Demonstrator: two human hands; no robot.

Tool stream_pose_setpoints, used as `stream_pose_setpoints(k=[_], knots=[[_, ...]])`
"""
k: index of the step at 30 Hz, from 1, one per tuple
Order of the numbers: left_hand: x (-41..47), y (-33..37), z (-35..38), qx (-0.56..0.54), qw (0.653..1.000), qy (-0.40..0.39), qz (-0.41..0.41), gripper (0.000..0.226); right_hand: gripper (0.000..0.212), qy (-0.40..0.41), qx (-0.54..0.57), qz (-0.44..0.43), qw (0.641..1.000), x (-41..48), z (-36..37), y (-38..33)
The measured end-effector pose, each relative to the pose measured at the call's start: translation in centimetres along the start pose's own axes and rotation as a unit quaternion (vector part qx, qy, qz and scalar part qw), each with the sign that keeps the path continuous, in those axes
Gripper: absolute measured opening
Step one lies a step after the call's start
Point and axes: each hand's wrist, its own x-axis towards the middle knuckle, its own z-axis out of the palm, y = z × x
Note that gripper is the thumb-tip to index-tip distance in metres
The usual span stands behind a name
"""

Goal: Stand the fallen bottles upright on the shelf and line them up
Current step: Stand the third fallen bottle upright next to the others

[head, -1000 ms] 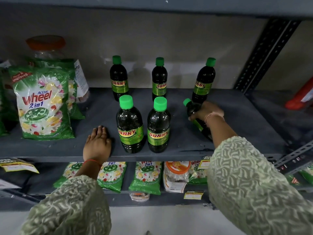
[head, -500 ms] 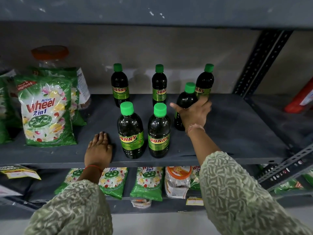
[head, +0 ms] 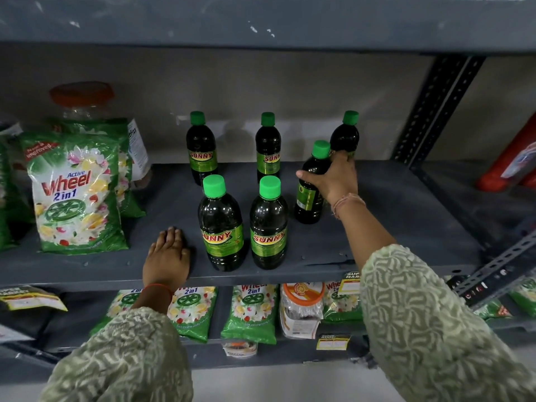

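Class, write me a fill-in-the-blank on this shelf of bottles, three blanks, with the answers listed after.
1. The right hand grips a bottle that stands ____.
2. The left hand lies flat on the ____.
3. Every bottle cap is coloured ____.

Answers: upright; shelf; green.

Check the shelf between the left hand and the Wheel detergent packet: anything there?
Nothing: head view shows bare grey shelf between the left hand and the Wheel detergent packet.
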Motion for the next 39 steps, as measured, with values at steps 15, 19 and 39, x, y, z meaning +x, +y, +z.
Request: stream_pose_setpoints(k=[15, 19, 39], knots=[[0.1, 0.1, -0.1, -0.002, 1.0, 0.003, 0.0, 0.053, 0.05, -0.116, 0.114, -0.016, 0.987, 0.5, -1.2, -0.1], [0.1, 0.0, 0.0, -0.003, 1.0, 0.002, 0.0, 0.053, 0.072, -0.183, 0.186, 0.008, 0.965, 0.9, -1.7, 0.8], [0.3, -0.2, 0.2, 0.003, 1.0, 0.012, 0.009, 0.053, 0.05, -0.201, 0.182, -0.018, 0.962, 0.3, -1.7, 1.5]])
